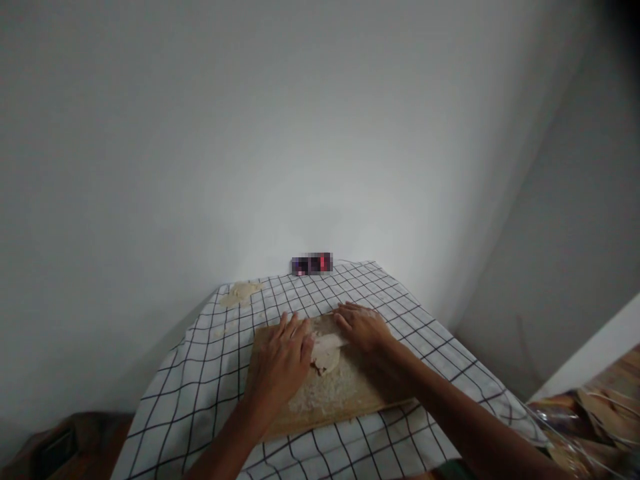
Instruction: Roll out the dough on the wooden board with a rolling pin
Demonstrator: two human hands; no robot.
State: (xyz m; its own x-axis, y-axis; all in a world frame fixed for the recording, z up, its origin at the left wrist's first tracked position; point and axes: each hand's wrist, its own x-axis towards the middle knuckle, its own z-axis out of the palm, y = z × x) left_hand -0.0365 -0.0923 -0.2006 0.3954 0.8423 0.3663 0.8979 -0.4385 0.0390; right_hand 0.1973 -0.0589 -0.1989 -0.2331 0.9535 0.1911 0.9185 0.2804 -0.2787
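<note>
A flattened piece of dough [325, 361] lies on a flour-dusted wooden board [320, 421]. Across its far side runs a pale rolling pin [329, 341], of which only the middle shows between my hands. My left hand [286, 350] rests over the pin's left end, fingers stretched forward and slightly apart. Over the right end lies my right hand [364, 327], its fingers extended flat toward the far edge of the board. Both palms hide the ends of the pin, and neither hand is wrapped round it.
The board stands on a table with a black-and-white checked cloth [173, 407]. Flour or dough scraps [241, 293] lie at the far left corner. A blurred dark object [312, 264] sits by the wall [320, 133]. Bags [580, 427] are at the lower right.
</note>
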